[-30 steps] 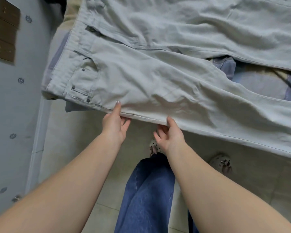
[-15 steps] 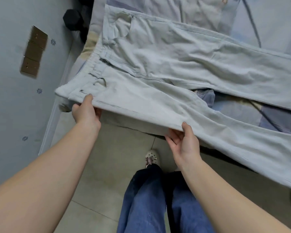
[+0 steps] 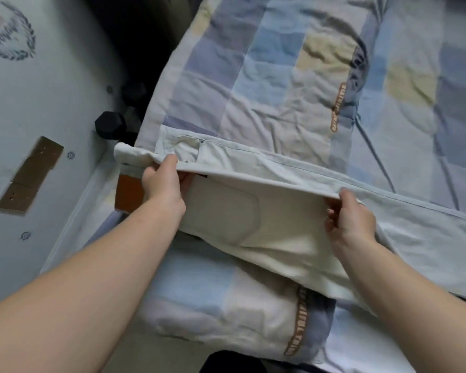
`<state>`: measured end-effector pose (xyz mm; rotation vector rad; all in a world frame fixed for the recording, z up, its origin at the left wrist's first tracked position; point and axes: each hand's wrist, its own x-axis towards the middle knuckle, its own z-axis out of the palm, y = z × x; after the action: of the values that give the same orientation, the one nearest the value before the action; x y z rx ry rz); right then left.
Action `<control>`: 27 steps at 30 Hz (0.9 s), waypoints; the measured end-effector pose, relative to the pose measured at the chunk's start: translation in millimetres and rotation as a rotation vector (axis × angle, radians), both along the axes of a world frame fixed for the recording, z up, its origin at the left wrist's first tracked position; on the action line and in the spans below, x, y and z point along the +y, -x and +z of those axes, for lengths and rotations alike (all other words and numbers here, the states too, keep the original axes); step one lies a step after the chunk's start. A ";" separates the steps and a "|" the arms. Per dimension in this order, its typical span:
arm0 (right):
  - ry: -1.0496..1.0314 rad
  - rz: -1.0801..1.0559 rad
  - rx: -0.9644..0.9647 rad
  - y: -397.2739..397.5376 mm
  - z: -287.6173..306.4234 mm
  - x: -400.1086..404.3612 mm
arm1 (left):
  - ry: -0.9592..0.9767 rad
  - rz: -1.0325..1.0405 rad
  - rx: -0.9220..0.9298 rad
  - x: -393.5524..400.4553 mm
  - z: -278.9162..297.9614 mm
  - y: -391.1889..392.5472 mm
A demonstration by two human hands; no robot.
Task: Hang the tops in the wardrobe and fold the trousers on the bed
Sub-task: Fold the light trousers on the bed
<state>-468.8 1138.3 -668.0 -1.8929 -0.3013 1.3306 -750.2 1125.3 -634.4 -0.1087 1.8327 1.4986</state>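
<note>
Pale grey-white trousers [image 3: 267, 168] lie across the bed [image 3: 293, 76], waistband at the left, legs running off to the right. The near leg is lifted and turned over towards the far leg, so its inner side and a pocket lining [image 3: 226, 211] show. My left hand [image 3: 163, 181] grips the raised edge near the waistband and front pocket. My right hand [image 3: 347, 219] pinches the same edge further along the leg. Both forearms reach in from the bottom of the view.
The bed carries a blue, grey and yellow checked quilt [image 3: 388, 90]. A black dumbbell [image 3: 111, 125] lies on the floor between the bed and the pale wall [image 3: 24, 130] at left. An orange-brown piece [image 3: 128, 192] shows at the bed's near corner.
Both hands have lifted the near trouser leg off the bed edge and swung it up and over towards the far leg. My view has moved forward over the bed.
</note>
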 end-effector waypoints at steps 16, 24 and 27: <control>0.133 0.221 0.048 43.5 -107.7 139.9 | 0.168 -0.202 -0.051 144.5 -120.2 43.5; 0.079 0.365 0.129 37.7 -88.5 124.4 | 0.174 -0.313 0.059 130.5 -119.7 31.1; 0.047 0.361 0.154 15.6 -69.6 108.5 | 0.212 -0.382 0.255 111.0 -109.2 5.2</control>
<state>-484.4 1246.7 -737.5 -1.8176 -0.5558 1.7252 -755.4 1236.3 -743.5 0.3290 2.0699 1.0888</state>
